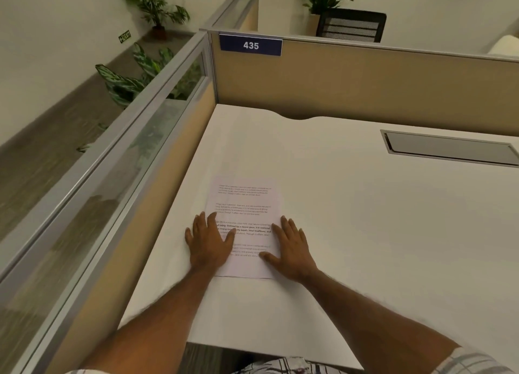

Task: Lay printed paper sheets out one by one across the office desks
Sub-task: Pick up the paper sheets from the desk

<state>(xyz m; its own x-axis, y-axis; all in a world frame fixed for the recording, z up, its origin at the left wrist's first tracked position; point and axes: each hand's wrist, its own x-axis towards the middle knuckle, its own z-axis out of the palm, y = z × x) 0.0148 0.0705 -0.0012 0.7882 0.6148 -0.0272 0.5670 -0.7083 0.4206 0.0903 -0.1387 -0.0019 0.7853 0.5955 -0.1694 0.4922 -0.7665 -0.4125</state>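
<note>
Paper sheet (247, 202) with four blocks of printed text lies flat on the white tabletop (351, 205), near the left edge and closer to me than to the back partition (365, 78). My left hand (209, 241) rests flat on the left border of the sheet, partly on the tabletop, with the fingers straight and a little spread. My right hand (292, 250) rests in the same way on the right border, and its thumb lies over the lowest lines of text. The grip of both hands is wide and flat; they hold nothing and only press on the sheet. On the partition a blue sign (250, 45) reads 435. A grey cable hatch (452, 149) is set in the tabletop at the far right, well apart from the sheet. Behind the glass side panel (134, 137) stand green plants (126, 84).
</note>
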